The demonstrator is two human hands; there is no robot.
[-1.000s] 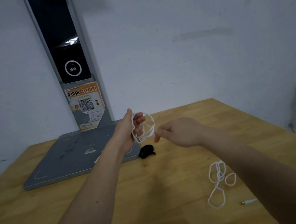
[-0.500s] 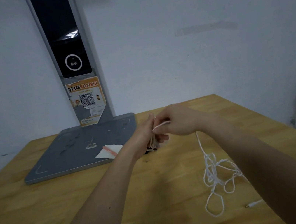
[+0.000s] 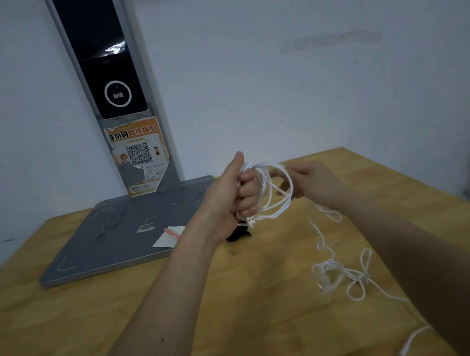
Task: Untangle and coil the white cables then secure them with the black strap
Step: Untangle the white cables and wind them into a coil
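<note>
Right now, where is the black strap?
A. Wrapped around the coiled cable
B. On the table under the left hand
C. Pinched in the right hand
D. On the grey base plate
B: the black strap lies on the wooden table, partly hidden beneath the left hand, which holds the white coil.

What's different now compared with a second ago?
The right hand has gone from empty to pinching the white cable, winding more loops onto the left hand; the tangle on the table has pulled looser. The black strap stays put.
</note>
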